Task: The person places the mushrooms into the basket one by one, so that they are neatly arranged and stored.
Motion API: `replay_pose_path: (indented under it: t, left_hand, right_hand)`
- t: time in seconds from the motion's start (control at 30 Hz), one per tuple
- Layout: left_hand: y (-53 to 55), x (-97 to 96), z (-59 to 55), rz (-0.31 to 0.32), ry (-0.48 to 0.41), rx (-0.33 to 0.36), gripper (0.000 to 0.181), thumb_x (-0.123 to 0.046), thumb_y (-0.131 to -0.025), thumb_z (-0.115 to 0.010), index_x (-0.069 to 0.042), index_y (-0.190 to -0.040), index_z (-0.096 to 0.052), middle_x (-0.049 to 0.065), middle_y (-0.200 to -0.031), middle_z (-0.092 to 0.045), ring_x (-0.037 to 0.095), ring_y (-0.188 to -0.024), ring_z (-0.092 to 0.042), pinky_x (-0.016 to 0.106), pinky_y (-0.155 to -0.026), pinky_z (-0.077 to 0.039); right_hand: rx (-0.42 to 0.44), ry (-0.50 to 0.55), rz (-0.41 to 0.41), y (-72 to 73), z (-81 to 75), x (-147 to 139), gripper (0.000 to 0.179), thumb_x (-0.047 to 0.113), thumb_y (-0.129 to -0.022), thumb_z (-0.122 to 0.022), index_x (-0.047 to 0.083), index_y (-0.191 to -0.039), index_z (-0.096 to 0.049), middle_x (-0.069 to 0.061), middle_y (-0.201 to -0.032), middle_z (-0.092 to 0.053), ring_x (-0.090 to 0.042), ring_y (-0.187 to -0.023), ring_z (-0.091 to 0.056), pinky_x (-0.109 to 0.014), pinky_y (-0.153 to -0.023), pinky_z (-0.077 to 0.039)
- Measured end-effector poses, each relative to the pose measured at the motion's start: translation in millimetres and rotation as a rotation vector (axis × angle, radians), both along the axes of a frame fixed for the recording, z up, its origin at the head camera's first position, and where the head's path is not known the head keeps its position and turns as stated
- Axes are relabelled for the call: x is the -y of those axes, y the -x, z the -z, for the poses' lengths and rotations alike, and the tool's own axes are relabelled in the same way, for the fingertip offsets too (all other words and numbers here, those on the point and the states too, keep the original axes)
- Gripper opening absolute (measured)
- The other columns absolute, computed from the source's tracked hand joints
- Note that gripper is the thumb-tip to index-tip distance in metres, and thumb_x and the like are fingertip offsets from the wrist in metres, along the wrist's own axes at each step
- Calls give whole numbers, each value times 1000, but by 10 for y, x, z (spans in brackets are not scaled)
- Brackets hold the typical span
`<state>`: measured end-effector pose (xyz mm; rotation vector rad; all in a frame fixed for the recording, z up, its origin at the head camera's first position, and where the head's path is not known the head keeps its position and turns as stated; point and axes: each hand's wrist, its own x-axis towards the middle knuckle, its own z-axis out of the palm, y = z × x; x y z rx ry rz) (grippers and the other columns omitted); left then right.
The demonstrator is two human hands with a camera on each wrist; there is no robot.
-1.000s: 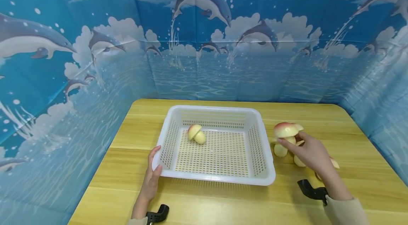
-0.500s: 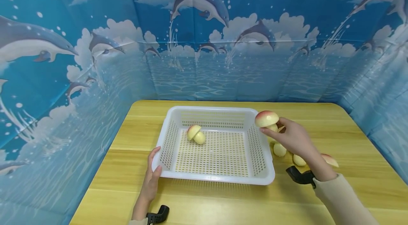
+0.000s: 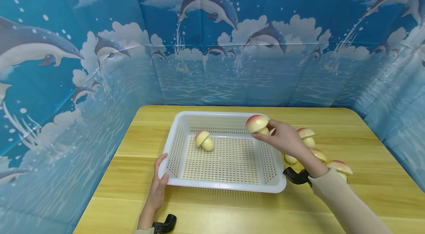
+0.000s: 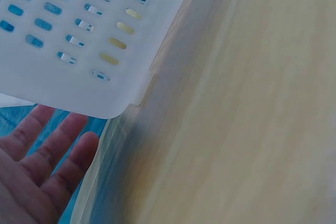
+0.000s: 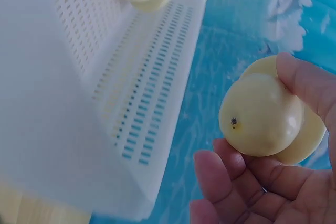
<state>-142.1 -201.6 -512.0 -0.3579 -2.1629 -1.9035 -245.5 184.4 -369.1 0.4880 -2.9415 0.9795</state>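
Right hand (image 3: 283,139) pinches a mushroom (image 3: 256,124), moved leftward since a second ago to above the white basket's (image 3: 219,185) far right corner, while left hand (image 3: 157,189) grips the near left corner; transfer judged incomplete.

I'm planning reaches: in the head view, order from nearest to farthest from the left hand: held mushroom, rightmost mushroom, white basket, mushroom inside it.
1. White basket: near-left corner touches the left hand.
2. Mushroom inside the basket: toward its left side.
3. Held mushroom: in the right hand.
4. Rightmost mushroom: right side of the table.
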Motion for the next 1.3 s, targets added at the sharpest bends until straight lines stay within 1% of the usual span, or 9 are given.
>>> replay_pose_path:
  t: [0.07,0.13,0.23,0.33,0.5,0.77,0.97,1.07,1.3]
  left_hand:
    - [1,-1,3,-3,2,1,57,-19,-94,-32,-17,-149,-18,14,-150,-25,33,-129,-32,41,-97,-33]
    - [3,-3,8,-4,0,0,57,-19,-94,-32,-17,-149,-18,14,-150,-25,33,-129,-32,46,-97,-31]
    - [10,-6,17,0,-5,1,56,-20,-94,-32,-17,-149,-17,14,-151,-24,34,-129,-32,55,-96,-28]
    - [15,-8,27,2,-6,-1,56,-21,-94,-32,-17,-149,-17,15,-150,-24,35,-128,-32,59,-95,-27]
    - [18,-2,40,3,-1,-7,56,-20,-94,-32,-17,-148,-17,15,-150,-25,35,-128,-33,57,-95,-28]
    - [26,-2,55,3,-8,-11,56,-20,-95,-32,-16,-148,-18,16,-150,-24,36,-128,-32,60,-94,-27]
    - [18,1,45,0,0,-6,56,-20,-94,-32,-16,-148,-18,15,-150,-25,35,-127,-33,53,-95,-30]
    - [16,9,43,-1,6,-10,56,-20,-95,-31,-16,-148,-17,15,-149,-26,35,-126,-34,51,-95,-31]
    - [17,8,40,4,-3,-12,55,-20,-95,-32,-15,-148,-18,17,-149,-26,37,-125,-34,58,-93,-29]
  right_hand:
    - [-2,-26,-25,43,1,66,48,57,-80,-66,11,-84,-56,-2,-65,-55,-18,-56,-49,-34,-49,-39]
    - [0,-44,-50,87,1,138,47,58,-80,-66,12,-86,-57,-1,-68,-57,-17,-57,-49,-34,-51,-39]
    - [5,-52,-84,149,10,242,45,58,-79,-66,14,-86,-58,0,-74,-57,-17,-57,-47,-34,-52,-38]
    - [1,-51,-116,197,25,330,43,56,-79,-67,15,-85,-59,0,-76,-56,-17,-58,-45,-34,-53,-36]
    - [18,-35,-167,264,40,457,40,51,-81,-68,13,-87,-60,1,-76,-57,-17,-59,-46,-34,-54,-37]
    - [85,-34,-187,412,152,631,42,54,-81,-67,13,-83,-59,0,-72,-57,-16,-59,-45,-32,-55,-36]
    - [128,-54,-182,479,237,748,46,56,-79,-67,13,-74,-54,0,-63,-48,-14,-54,-39,-30,-52,-32]
    - [147,-56,-182,509,286,807,46,56,-78,-68,12,-73,-53,1,-59,-44,-14,-53,-37,-30,-51,-30]
    - [225,-70,-206,578,416,902,42,54,-79,-69,12,-79,-61,-1,-63,-53,-14,-54,-42,-29,-52,-35]
